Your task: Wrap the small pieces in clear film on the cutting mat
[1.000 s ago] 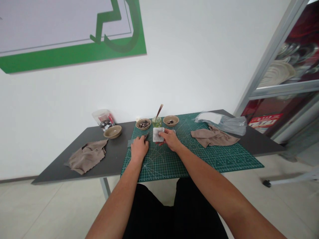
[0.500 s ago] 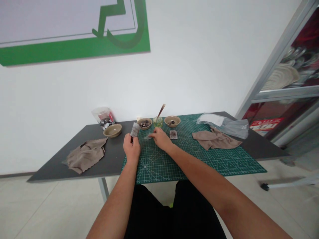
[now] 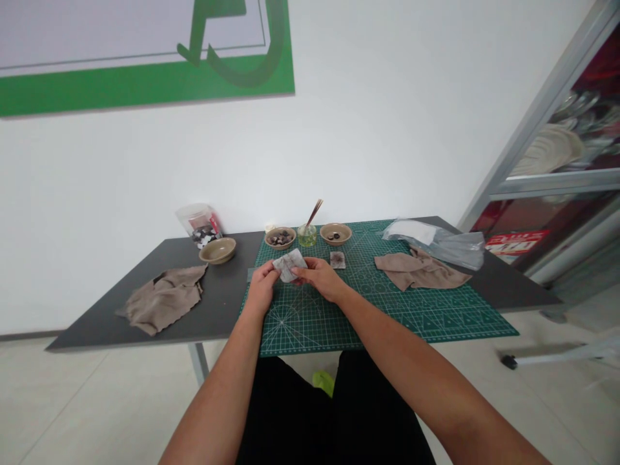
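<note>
Both hands meet over the green cutting mat (image 3: 310, 316), holding a small whitish square pad (image 3: 289, 263) with grey smudges, tilted. My left hand (image 3: 262, 284) grips its left edge, fingers closed. My right hand (image 3: 322, 276) pinches its right edge between thumb and fingers. Whether anything small lies behind the pad I cannot tell. To the right of my right hand, a darker stained square pad (image 3: 338, 260) lies flat on the mat. A greyish strip (image 3: 250, 274) shows partly beside my left hand.
Behind the hands stand a bowl of dark and pale pieces (image 3: 279, 238), a glass jar (image 3: 307, 236) with thin sticks, and a bowl with few pieces (image 3: 336, 234). Left are a bowl (image 3: 217, 250), plastic tub (image 3: 199, 226) and brown cloth (image 3: 165, 300); right, another cloth (image 3: 421, 268) and plastic bag (image 3: 436, 242).
The pad went from my right hand to my left, and now both hands hold it. My right hand reached to a greyish piece on the mat, then came back to the pad.
</note>
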Demonstrator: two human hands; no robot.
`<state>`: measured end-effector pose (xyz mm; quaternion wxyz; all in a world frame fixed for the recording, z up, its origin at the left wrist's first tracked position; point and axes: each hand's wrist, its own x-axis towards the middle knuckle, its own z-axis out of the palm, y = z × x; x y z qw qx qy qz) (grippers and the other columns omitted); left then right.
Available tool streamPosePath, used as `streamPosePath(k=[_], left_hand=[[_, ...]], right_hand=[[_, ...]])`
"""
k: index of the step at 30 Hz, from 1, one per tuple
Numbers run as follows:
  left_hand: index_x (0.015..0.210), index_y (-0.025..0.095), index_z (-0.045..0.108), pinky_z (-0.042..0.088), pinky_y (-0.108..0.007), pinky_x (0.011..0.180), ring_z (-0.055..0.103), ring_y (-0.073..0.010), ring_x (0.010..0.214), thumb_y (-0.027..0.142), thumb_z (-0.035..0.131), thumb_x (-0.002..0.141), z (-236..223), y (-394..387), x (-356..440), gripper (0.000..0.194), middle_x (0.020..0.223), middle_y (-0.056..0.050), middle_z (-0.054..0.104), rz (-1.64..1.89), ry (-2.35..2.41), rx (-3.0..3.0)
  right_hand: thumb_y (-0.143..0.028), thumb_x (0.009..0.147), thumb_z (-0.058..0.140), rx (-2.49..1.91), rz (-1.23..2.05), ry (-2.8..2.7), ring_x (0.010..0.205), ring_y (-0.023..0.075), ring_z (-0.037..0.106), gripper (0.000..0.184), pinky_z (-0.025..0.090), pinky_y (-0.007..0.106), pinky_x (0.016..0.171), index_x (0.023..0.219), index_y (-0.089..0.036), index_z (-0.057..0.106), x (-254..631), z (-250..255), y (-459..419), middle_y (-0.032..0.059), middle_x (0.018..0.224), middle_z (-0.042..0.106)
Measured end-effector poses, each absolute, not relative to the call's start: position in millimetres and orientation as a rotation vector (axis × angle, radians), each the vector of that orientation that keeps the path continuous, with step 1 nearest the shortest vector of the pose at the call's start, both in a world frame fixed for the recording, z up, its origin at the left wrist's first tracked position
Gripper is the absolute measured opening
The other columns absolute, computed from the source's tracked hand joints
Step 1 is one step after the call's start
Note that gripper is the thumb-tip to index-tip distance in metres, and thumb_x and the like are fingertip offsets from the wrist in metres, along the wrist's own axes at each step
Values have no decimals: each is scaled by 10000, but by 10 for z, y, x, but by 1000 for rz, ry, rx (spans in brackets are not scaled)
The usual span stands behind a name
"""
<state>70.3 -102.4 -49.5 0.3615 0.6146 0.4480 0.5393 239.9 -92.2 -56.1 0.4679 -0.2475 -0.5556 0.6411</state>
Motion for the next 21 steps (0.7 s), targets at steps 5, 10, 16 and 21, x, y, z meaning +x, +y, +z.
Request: streamPosePath(k=[5, 10, 16, 21], left_hand=[[807, 151, 650, 436, -265, 645, 552, -167, 683, 313, 560, 715, -498, -1020, 741, 208, 680, -18, 610, 1360, 1094, 1525], [606, 170, 501, 365, -214, 582, 437, -106, 576, 262, 543, 716, -507, -1003, 735, 149, 568, 42, 464, 1417, 1182, 1566], [588, 177, 433, 302, -214, 557, 387, -104, 580, 215, 485, 714, -517, -1010, 744, 142, 570, 47, 400, 1287, 1205, 1728], [612, 178, 443, 315, -223, 575, 401, -113, 605, 216, 482, 733, -503, -1009, 747, 133, 595, 41, 413, 1247, 1219, 1799]], right_hand=[[-417, 713, 673, -611, 1687, -1270, 642, 152, 636, 326, 522, 288, 635, 891, -146, 643, 2399, -512, -918, 38, 762, 684], [-356, 734, 603, -701, 1701, -1245, 637, 176, 649, 215, 531, 290, 604, 775, -149, 644, 2386, -496, -919, 44, 730, 693], [-337, 735, 577, -834, 1579, -1338, 639, 206, 658, 209, 549, 331, 602, 737, -150, 671, 2399, -517, -919, 30, 666, 678], [-337, 664, 676, -792, 1610, -1347, 673, 208, 664, 269, 558, 344, 605, 846, -139, 670, 2409, -528, -916, 41, 736, 687]])
